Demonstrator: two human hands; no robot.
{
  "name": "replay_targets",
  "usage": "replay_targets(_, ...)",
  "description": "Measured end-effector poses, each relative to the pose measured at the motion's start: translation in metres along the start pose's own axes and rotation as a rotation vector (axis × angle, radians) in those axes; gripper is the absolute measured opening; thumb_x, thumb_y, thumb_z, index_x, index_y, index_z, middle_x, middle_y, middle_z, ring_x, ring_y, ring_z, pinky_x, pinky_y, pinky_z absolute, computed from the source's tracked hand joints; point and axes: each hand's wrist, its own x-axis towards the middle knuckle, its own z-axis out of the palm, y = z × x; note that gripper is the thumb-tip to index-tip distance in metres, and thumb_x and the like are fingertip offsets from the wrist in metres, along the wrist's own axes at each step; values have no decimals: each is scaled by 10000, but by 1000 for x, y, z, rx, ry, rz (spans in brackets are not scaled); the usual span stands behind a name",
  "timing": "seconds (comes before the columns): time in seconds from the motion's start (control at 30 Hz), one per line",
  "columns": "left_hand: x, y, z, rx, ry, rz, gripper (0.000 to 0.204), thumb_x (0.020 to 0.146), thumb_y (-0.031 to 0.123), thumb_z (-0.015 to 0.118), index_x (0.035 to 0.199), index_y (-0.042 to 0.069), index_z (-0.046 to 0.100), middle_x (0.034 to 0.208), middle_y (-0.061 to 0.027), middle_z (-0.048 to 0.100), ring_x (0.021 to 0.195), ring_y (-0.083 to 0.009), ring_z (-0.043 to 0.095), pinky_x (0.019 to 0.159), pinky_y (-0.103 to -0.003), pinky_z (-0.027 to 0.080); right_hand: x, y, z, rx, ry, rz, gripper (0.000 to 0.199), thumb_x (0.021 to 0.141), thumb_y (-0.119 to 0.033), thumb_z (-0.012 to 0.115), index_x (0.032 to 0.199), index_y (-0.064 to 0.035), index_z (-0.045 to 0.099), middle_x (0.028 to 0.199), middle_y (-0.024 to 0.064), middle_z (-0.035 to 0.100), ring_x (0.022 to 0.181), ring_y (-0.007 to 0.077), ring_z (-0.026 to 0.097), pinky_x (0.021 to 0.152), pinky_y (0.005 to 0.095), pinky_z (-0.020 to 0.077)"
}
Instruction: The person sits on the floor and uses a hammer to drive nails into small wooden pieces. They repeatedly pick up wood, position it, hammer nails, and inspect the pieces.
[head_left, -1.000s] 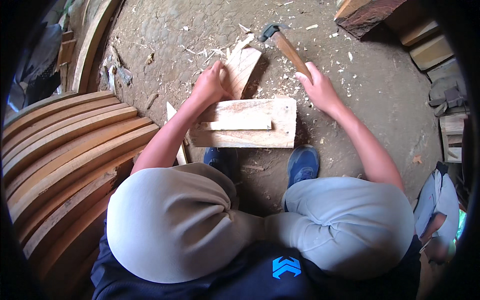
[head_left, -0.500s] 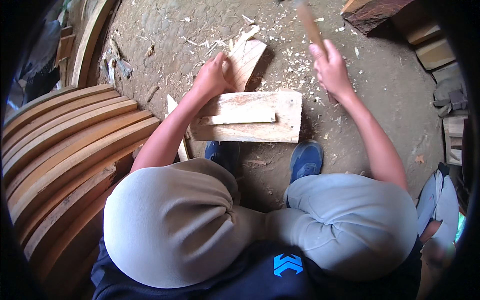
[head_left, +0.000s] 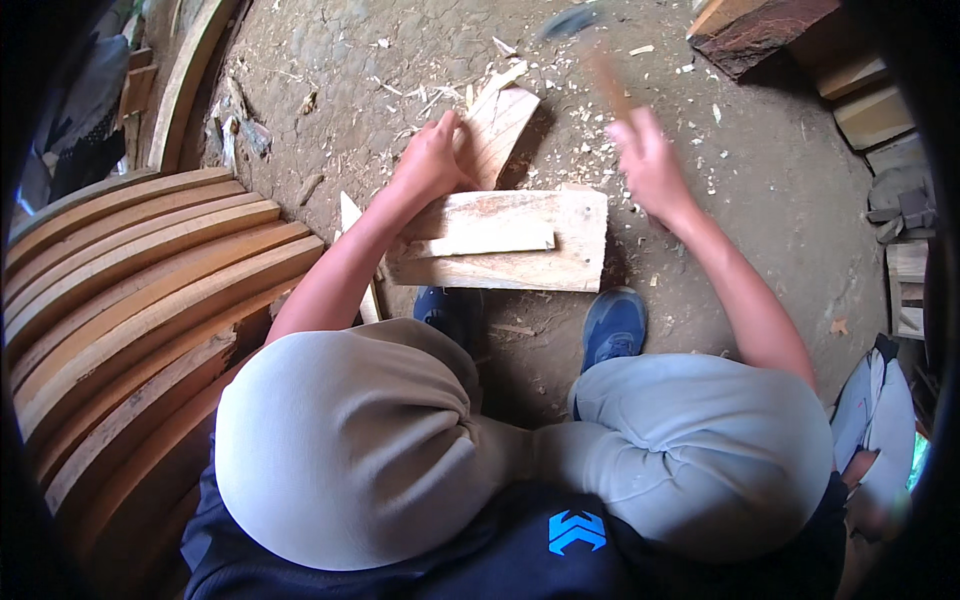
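1. Raised since a moment ago, the right hand (head_left: 648,160) now sits above the right end of the wooden block (head_left: 500,240), and the hammer (head_left: 595,50) it grips is smeared by motion blur, its dark head up near the top of the frame.
2. Fingers of the right hand are wrapped tight on the hammer's wooden handle.
3. Holding much the same place as before, the left hand (head_left: 432,160) presses against a pale wedge-shaped board (head_left: 500,125) that stands tilted behind the block, fingers closed on its lower edge.
4. The wooden block lies flat on the dirt floor (head_left: 780,200) between the two hands, just ahead of the person's blue shoes (head_left: 612,325), with a thinner pale strip (head_left: 485,240) resting along its top.
5. Wood chips (head_left: 690,70) are scattered over the ground around the work.
6. A stack of long curved planks (head_left: 130,290) fills the left side, close to the person's left knee.
7. A dark reddish timber (head_left: 765,30) lies at the top right, well apart from the block.
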Motion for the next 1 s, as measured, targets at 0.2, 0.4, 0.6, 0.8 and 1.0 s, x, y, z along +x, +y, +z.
replay_targets(0.2, 1, -5, -1, -17, 8, -13, 925, 463, 206, 963, 1240, 6, 504, 1200, -269, 602, 1148, -435, 585, 965, -461, 500, 6, -14, -15, 75, 11, -33, 283, 1034, -354, 480, 1039, -75, 524, 618, -14, 485, 503, 89, 482, 441, 306, 408)
replay_targets(0.4, 3, -6, 3, -4, -5, -1, 928, 463, 217, 969, 1240, 11, 506, 1186, -274, 600, 1138, -441, 582, 966, -462, 497, 10, 8, -6, -133, -68, -72, 299, 1049, -373, 452, 979, -86, 502, 587, -30, 455, 426, 77, 427, 345, 255, 346)
replay_targets(0.6, -3, -5, 1, 4, 16, 27, 941, 464, 209, 970, 1247, 29, 481, 1174, -272, 595, 1125, -452, 586, 950, -479, 501, -11, -23, -10, 478, 222, 13, 346, 1046, -420, 434, 1054, -81, 503, 583, -58, 393, 402, 33, 368, 314, 208, 300)
replay_targets(0.8, 4, -10, 8, 33, 7, -6, 946, 458, 209, 972, 1254, 33, 491, 1159, -275, 602, 1122, -455, 587, 945, -466, 508, 8, -1, -19, -11, -57, -92, 345, 1049, -417, 427, 1004, -85, 508, 584, -57, 417, 442, 58, 406, 357, 238, 333)
replay_targets(1.0, 0, -4, 1, 16, 5, -8, 943, 464, 203, 966, 1261, 29, 494, 1164, -273, 602, 1122, -454, 587, 959, -468, 503, 3, 15, -2, -101, -78, -91, 360, 1046, -413, 440, 1009, -64, 517, 570, -52, 426, 424, 73, 406, 366, 260, 337)
